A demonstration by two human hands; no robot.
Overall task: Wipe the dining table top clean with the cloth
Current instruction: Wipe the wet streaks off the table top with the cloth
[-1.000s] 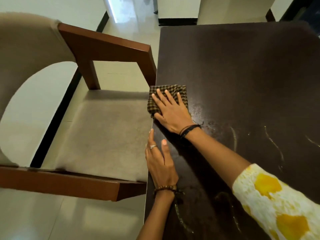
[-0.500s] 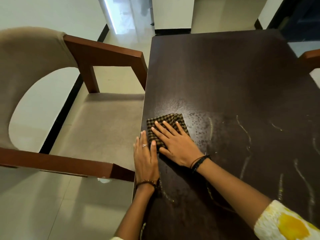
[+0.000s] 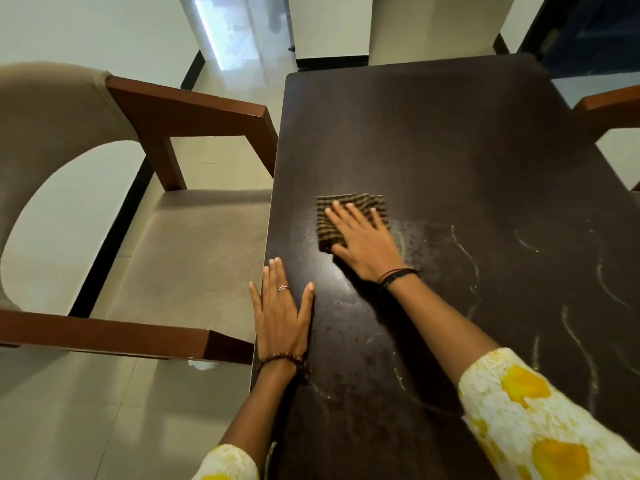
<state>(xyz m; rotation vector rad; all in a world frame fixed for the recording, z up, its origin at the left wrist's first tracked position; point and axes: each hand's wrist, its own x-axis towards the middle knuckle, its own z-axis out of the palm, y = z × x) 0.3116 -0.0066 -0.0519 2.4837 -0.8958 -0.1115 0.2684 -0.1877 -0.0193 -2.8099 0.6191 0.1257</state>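
A: From the head view, where is the folded brown-and-black checked cloth (image 3: 349,216) now?

B: Flat on the dark brown wooden bench (image 3: 450,140), a little right of the frame's centre and clear of the left edge. Half a second ago it sat tight against that edge, nearly touching the other hand; a second ago it overhung the edge farther up. So it has swept down the border and is now heading inward.

A: And the grip?

B: The right hand (image 3: 363,244) lies open, fingers spread and pressed flat on the cloth, pinning it by pressure, not clamped round it. The left hand (image 3: 280,313) is also open and holds nothing, palm down on the bench edge at lower centre, apparently as a brace.

A: What does the shift mean for the job?

B: The left strip looks dealt with, I'd judge. The pale yellowish smear lines (image 3: 467,258) curl across the right half, just beyond the cloth, with specks around them. Most of the wiping seems still ahead, and the cloth points toward it.

A: Anything nearby?

B: A beige-cushioned wooden armchair (image 3: 194,244) on the left, beside the bench.
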